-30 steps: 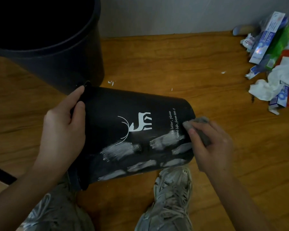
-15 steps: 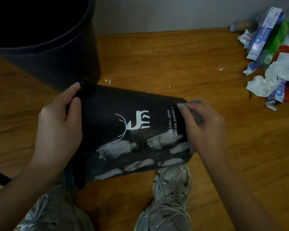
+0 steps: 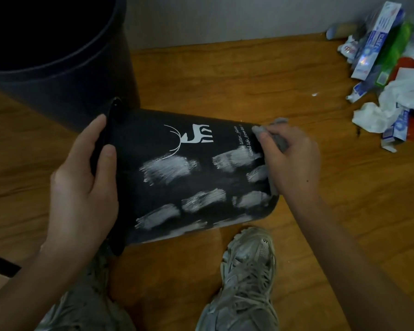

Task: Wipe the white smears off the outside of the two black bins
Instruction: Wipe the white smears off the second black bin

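Observation:
A small black bin (image 3: 177,185) with a white deer print lies on its side on the wooden floor, its open rim to the left. Several white smears (image 3: 167,172) streak its lower side. My left hand (image 3: 84,187) grips the rim end. My right hand (image 3: 292,161) holds a grey cloth (image 3: 279,137) pressed against the bin's base end, beside the smears there. A larger black bin (image 3: 65,68) stands upright at the top left, touching the small bin's rim.
A heap of litter (image 3: 390,75), with toothpaste boxes, green packaging and crumpled white tissue, lies at the right by the wall. My two grey shoes (image 3: 244,280) stand just below the small bin. A grey wall runs along the back.
My right hand with the cloth has slid from the bin's lower base edge up toward its top corner. The bin's smeared side has tilted slightly more into view.

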Action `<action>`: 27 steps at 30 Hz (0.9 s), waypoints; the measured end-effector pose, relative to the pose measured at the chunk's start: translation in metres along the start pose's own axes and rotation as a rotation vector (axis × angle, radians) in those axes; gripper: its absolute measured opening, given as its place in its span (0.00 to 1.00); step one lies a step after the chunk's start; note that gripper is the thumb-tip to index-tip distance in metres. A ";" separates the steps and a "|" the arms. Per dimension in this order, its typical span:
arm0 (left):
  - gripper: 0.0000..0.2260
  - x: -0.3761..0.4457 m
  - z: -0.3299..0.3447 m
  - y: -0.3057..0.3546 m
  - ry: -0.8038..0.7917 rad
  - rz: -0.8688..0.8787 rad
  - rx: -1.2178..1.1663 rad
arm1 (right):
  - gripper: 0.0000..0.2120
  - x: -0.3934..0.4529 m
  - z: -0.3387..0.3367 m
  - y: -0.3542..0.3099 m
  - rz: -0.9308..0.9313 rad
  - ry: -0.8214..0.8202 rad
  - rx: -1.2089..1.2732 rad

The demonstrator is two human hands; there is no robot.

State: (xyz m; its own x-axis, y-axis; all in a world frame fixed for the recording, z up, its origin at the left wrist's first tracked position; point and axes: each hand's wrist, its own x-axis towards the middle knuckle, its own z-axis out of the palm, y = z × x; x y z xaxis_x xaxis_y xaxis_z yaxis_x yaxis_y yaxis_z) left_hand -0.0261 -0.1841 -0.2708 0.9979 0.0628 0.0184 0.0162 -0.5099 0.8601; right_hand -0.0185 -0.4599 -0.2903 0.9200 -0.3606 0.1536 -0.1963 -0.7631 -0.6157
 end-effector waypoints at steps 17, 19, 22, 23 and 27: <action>0.15 0.012 -0.017 -0.030 0.094 -0.003 -0.081 | 0.09 -0.009 0.004 -0.013 0.045 -0.092 0.013; 0.15 0.011 -0.018 -0.031 0.086 -0.023 -0.094 | 0.09 -0.011 0.001 -0.015 0.055 -0.105 0.019; 0.16 0.011 -0.018 -0.029 0.066 -0.037 -0.089 | 0.09 -0.008 -0.001 -0.017 0.061 -0.140 0.006; 0.16 0.013 -0.017 -0.028 0.058 -0.038 -0.080 | 0.09 -0.006 0.000 -0.017 0.059 -0.150 -0.001; 0.16 0.020 -0.015 -0.027 0.064 -0.040 -0.049 | 0.10 -0.001 0.001 -0.020 0.041 -0.157 -0.009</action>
State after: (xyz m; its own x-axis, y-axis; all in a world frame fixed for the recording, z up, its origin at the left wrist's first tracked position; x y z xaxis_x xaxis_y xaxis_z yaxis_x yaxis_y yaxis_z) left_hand -0.0075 -0.1564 -0.2865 0.9904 0.1376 0.0149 0.0511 -0.4634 0.8847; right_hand -0.0155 -0.4442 -0.2790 0.9526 -0.3041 0.0051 -0.2375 -0.7544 -0.6119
